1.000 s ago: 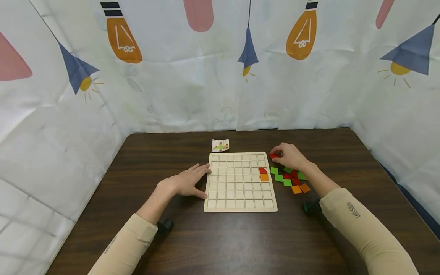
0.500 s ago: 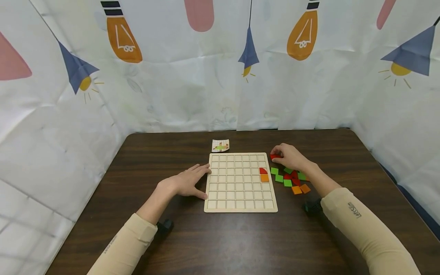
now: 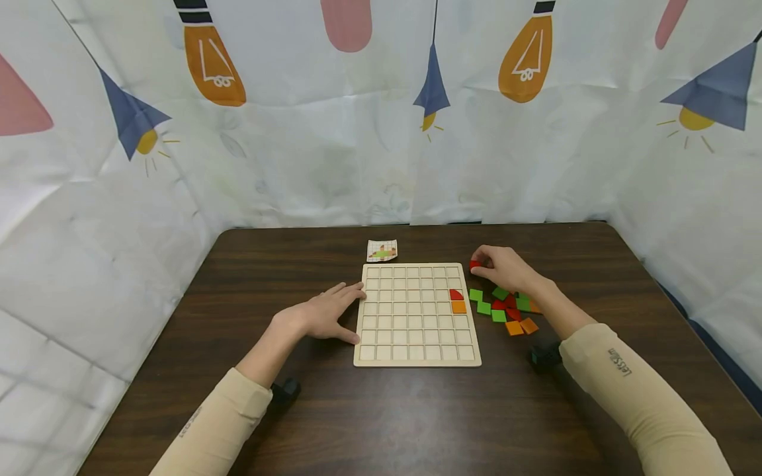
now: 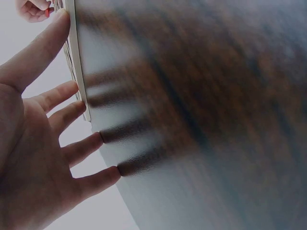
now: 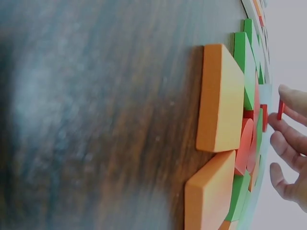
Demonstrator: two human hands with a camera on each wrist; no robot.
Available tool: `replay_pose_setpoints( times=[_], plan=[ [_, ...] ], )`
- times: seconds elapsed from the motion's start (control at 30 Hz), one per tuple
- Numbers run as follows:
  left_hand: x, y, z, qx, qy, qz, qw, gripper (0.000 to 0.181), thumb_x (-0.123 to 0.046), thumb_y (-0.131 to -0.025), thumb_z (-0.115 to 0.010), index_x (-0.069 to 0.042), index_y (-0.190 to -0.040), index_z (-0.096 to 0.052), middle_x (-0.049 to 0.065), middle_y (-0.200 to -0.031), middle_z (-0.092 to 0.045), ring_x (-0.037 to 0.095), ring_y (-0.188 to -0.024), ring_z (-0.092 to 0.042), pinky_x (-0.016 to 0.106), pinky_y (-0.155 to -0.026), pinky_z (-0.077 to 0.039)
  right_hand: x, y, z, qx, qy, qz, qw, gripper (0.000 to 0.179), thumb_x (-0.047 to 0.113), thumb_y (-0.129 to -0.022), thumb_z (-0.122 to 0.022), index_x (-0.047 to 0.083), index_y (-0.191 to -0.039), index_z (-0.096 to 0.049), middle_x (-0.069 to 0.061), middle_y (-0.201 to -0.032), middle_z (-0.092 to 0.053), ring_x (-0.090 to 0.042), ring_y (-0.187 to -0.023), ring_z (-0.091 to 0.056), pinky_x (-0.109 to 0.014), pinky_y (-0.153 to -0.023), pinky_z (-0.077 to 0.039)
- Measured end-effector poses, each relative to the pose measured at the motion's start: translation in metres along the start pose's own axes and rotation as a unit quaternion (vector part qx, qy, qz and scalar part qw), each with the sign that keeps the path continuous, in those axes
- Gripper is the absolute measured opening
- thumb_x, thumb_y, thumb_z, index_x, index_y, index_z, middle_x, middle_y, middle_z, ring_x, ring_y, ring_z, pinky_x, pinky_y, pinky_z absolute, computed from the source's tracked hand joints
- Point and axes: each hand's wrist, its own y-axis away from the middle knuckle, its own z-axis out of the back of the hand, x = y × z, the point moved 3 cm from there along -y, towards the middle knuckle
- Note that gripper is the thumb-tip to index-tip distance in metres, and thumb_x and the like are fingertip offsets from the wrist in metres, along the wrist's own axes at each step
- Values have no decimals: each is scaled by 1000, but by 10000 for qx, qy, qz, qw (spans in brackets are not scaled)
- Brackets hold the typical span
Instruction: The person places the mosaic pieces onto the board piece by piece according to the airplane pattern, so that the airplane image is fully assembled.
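My left hand (image 3: 321, 315) lies spread at the left edge of a pale wooden grid board (image 3: 411, 357). In the left wrist view its thumb and two fingertips touch the board's edge, and the other fingertips meet the table. Beyond the board's upper right corner, my right hand (image 3: 506, 266) pinches a red tile (image 5: 281, 109) between thumb and finger, raised off the table. Two tiles sit in the board's right-hand column: a red quarter-round tile (image 3: 455, 295) and, just below it, an orange square tile (image 3: 458, 307).
Right of the board lies a loose group of green tiles (image 3: 484, 309), red tiles (image 3: 513, 315) and orange tiles (image 3: 514, 328), some overlapping. A small printed card (image 3: 381, 250) with a coloured grid pattern lies behind the board on the dark wooden table (image 3: 411, 423).
My right hand has lifted the red tile slightly and tilted it, shifting a little back and to the right. The left hand has stayed in place.
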Motion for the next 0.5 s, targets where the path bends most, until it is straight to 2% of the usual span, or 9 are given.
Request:
replay_pose_setpoints(
  times=[0.27,0.5],
  plan=[
    [0,0,0,16,19,-38,10000,91,-46,-90,-79,-9,-159,-34,11,-171,-11,41,-155,-6,66,-118,-16,7,7,-3,81,-128,257,9996,23,22,-101,-71,6,-117,-68,-1,-98,-68,-18,-83,-60,-37,-76,-53],
    [0,0,0,3,46,-48,10000,90,-47,-90,-79,-9,-159,-35,12,-171,-12,42,-155,-7,67,-117,-16,26,19,-5,192,-319,688,9969,20,23,-97,-75,10,-112,-71,5,-90,-67,-15,-76,-59,-35,-70,-52]
  ],
)
